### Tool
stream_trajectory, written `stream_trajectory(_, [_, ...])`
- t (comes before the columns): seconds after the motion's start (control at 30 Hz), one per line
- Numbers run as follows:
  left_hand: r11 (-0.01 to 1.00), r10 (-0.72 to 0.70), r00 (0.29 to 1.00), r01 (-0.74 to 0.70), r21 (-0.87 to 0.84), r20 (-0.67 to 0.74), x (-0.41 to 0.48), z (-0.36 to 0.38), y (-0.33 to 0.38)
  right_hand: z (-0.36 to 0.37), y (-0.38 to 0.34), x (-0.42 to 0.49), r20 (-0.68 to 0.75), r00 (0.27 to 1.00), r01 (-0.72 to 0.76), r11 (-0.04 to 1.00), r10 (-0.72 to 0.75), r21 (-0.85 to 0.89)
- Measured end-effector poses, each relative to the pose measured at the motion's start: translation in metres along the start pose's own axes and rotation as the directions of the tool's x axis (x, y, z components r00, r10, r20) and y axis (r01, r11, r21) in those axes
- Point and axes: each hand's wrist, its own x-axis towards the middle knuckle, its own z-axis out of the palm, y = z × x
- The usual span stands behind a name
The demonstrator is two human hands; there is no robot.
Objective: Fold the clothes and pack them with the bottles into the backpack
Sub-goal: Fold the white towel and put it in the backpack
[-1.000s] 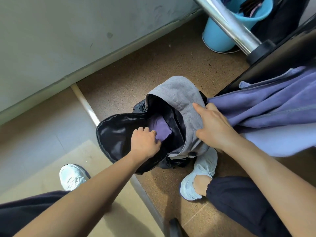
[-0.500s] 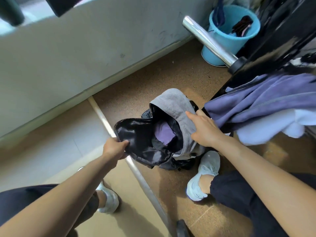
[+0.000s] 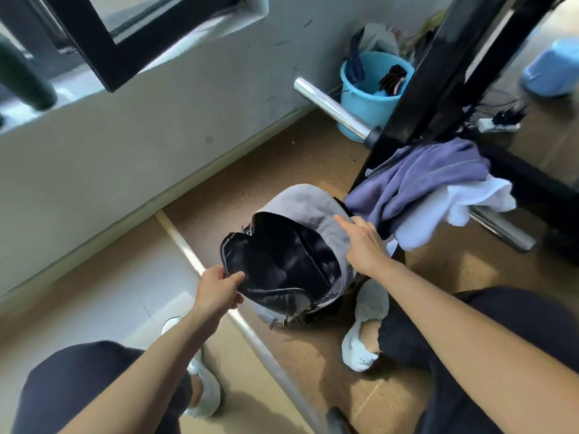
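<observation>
Pinched between thumb and fingers, the near edge of the backpack's [image 3: 300, 205] opening flap was in the left hand's [image 3: 217, 291] grip, pulled toward the person so the mouth gaped wide. Right hand [image 3: 363, 245] wasn't really gripping anything, it lay flat with fingers stretched out against the grey outer side of the bag, pressing on it. Backpack sat on the brown floor [image 3: 282, 158] between the person's two light sneakers, dark shiny lining showing, and honestly couldn't make out what was inside, too dark. Just beside the right hand, a purple garment [image 3: 432, 173] and a white one [image 3: 460, 205] hung in a heap over a black frame [image 3: 438, 64], the purple touching the bag's far side. Blue bucket [image 3: 366, 104] stood further back by the wall.
</observation>
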Motion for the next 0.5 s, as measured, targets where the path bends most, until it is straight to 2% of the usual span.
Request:
stream_trajectory(0.1, [0.997, 0.059, 0.998, -0.06, 0.043, 0.024, 0.007, 0.014, 0.005, -0.002, 0.006, -0.001, -0.051, 0.998, -0.031, 0.993, 0.037, 0.117])
stream_trajectory(0.2, [0.992, 0.091, 0.993, -0.097, 0.083, 0.072, 0.017, 0.026, 0.015, -0.012, 0.003, -0.012, -0.119, 0.993, 0.013, 0.985, 0.008, 0.17])
stream_trajectory(0.27, [0.991, 0.098, 0.992, -0.105, 0.082, 0.083, 0.023, 0.034, 0.022, -0.023, -0.003, -0.027, -0.238, 0.97, 0.016, 0.969, 0.044, 0.245])
stream_trajectory(0.33, [0.992, 0.102, 0.991, -0.108, 0.063, 0.09, 0.026, 0.042, 0.028, -0.035, -0.008, -0.044, -0.383, 0.918, 0.04, 0.933, 0.107, 0.357])
stream_trajectory(0.4, [0.992, 0.113, 0.989, -0.117, 0.036, 0.096, 0.023, 0.049, 0.032, -0.041, -0.007, -0.058, -0.421, 0.875, 0.017, 0.854, 0.239, 0.52])
stream_trajectory(0.5, [0.991, 0.135, 0.99, -0.135, 0.003, 0.05, 0.014, 0.057, 0.037, -0.03, 0.013, -0.063, -0.234, 0.826, -0.135, 0.584, 0.512, 0.8])
